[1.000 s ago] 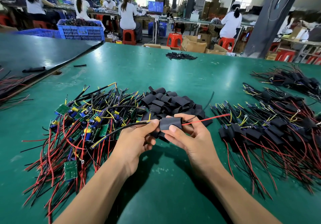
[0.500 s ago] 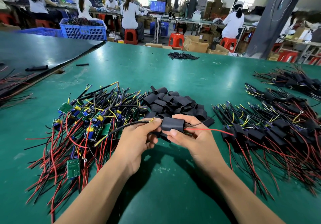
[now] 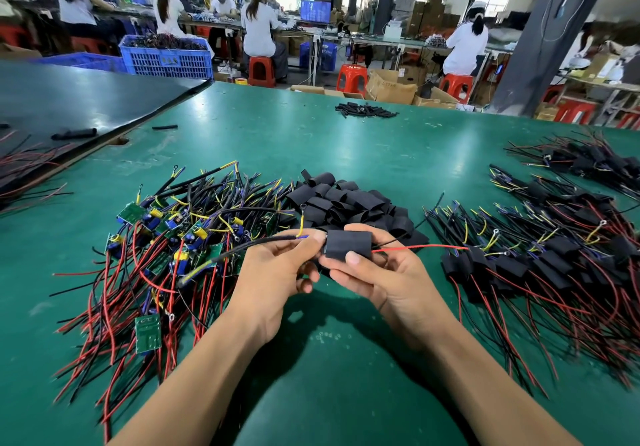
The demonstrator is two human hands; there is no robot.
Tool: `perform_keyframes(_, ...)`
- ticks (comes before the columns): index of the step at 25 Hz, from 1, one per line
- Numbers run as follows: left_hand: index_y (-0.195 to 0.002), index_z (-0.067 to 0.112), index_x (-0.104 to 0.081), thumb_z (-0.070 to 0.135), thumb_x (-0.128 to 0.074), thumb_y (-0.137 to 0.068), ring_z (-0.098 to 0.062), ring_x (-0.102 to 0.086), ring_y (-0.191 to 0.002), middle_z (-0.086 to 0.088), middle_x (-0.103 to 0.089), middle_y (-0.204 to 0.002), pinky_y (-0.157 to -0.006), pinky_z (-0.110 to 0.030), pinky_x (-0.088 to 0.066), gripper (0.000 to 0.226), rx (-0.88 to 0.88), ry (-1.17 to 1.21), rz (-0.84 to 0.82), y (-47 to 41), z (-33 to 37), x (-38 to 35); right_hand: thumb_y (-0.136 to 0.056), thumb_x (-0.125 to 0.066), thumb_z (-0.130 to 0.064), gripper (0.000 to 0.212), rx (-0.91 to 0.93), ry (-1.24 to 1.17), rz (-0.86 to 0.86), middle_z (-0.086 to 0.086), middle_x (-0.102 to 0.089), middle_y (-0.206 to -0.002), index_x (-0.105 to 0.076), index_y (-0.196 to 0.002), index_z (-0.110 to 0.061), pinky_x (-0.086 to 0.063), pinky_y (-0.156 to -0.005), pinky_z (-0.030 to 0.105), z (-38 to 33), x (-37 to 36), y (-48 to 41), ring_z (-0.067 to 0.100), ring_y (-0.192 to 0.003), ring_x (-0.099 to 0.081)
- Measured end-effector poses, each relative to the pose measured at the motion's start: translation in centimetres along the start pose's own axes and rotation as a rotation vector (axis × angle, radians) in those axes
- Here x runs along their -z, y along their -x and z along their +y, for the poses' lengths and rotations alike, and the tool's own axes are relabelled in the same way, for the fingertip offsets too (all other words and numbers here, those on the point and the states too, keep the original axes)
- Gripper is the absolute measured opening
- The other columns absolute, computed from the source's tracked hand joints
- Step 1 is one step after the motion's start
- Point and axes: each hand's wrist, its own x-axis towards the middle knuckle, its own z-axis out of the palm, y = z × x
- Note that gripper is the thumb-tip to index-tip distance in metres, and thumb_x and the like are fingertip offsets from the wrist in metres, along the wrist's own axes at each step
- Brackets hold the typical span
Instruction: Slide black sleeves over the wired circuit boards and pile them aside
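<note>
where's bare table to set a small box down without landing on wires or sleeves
Widest bare table lies beyond the loose sleeves, up to the small far heap. A second patch is the near edge, below the left hand and right hand. Crowded: bare boards on the left, finished pile on the right, sleeves between them.

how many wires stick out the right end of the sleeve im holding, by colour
red wire: 1
black wire: 1
total out of the black sleeve: 2
</note>
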Motion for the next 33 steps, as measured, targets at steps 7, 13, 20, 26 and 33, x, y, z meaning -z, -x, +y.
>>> perform_keyframes(7,-0.103,0.005,-0.074,0.015,-0.066,-0.092,-0.011,-0.049,-0.051,-0.002,-0.063,-0.071,-0.046,-0.020,-0.039,0.017,0.033,0.006,-0.074,-0.1,-0.2,0.1,-0.079,-0.071,-0.005,0.030,-0.051,-0.003,0.031,0.022,-0.072,-0.111,-0.072,-0.107,-0.015,-0.060,-0.078,0.031,-0.6,0.0,0.1,0.035,-0.097,-0.073)
perform_keyframes(13,-0.092,0.009,-0.076,0.012,-0.067,-0.089,-0.012,-0.049,-0.050,-0.003,-0.064,-0.070,-0.044,-0.021,-0.037,0.009,0.025,0.004,-0.089,-0.2,-0.1,0.3,-0.078,-0.068,-0.004,0.035,-0.098,-0.076,0.050,0.020,-0.074,-0.103,-0.066,-0.113,-0.009,-0.060,-0.075,0.030,-0.5,0.1,0.0,0.029,-0.090,-0.075)
perform_keyframes(20,-0.096,0.007,-0.074,0.018,-0.076,-0.078,-0.016,-0.053,-0.052,-0.005,-0.064,-0.068,-0.044,-0.024,-0.043,0.021,-0.016,-0.026,-0.108,-0.1,-0.2,0.3,-0.079,-0.068,-0.004,0.038,-0.118,-0.072,0.049,0.020,-0.074,-0.104,-0.063,-0.116,-0.006,-0.060,-0.076,0.030,-0.7,0.0,0.1,0.029,-0.091,-0.075)
perform_keyframes(26,-0.081,0.023,-0.078,0.017,-0.082,-0.066,-0.013,-0.054,-0.052,-0.004,-0.061,-0.062,-0.043,-0.023,-0.043,0.017,0.053,-0.019,-0.127,-0.1,0.1,0.5,-0.079,-0.070,-0.005,0.031,-0.167,-0.051,0.041,0.019,-0.074,-0.108,-0.067,-0.110,-0.007,-0.060,-0.075,0.028,-0.8,-0.2,0.4,0.028,-0.094,-0.075)
perform_keyframes(33,-0.085,0.011,-0.075,0.019,-0.088,-0.066,-0.017,-0.054,-0.051,-0.010,-0.064,-0.067,-0.044,-0.023,-0.044,0.024,0.009,-0.079,-0.173,-0.1,0.3,0.9,-0.080,-0.072,-0.014,0.031,-0.249,0.012,0.046,0.020,-0.074,-0.102,-0.069,-0.111,-0.012,-0.060,-0.067,0.027,-1.2,-0.1,0.5,0.024,-0.086,-0.076)
